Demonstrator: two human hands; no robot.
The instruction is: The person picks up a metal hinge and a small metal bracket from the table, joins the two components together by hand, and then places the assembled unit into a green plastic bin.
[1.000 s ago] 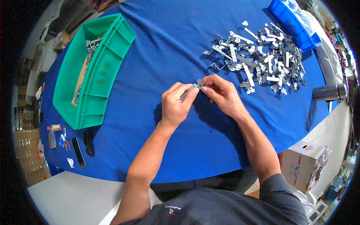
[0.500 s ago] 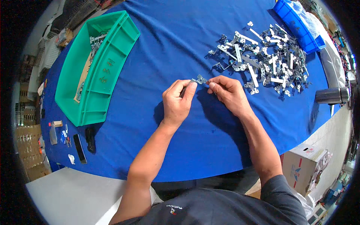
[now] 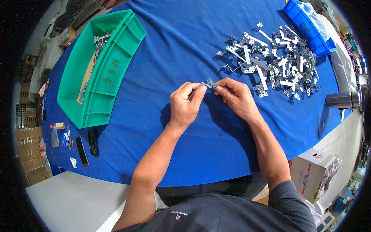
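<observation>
Over the middle of the blue cloth, a small silver metal bracket point(image 3: 210, 82) with rounded, holed ends sits between my two hands. My left hand point(image 3: 184, 104) is closed on it, thumb on top; the fingers hide much of its length. My right hand point(image 3: 239, 97) is closed in a pinch at the bracket's right end, thumb and forefinger touching it. Whether a tiny part is also between those fingertips cannot be made out. To the right lies a wide heap of similar metal brackets point(image 3: 285, 82), silver and dark, tangled together.
A long green bin point(image 3: 116, 81) with metal parts inside stands at left. At the far right are a blue crate point(image 3: 313, 31) with clear plastic and a dark metal cylinder point(image 3: 342, 99). A black phone point(image 3: 82, 152) lies near the left edge; a cardboard box point(image 3: 311, 173) stands below right.
My right fingertips have come up against the bracket's right end, where a small gap showed before. The bracket and left hand have shifted slightly to the right.
</observation>
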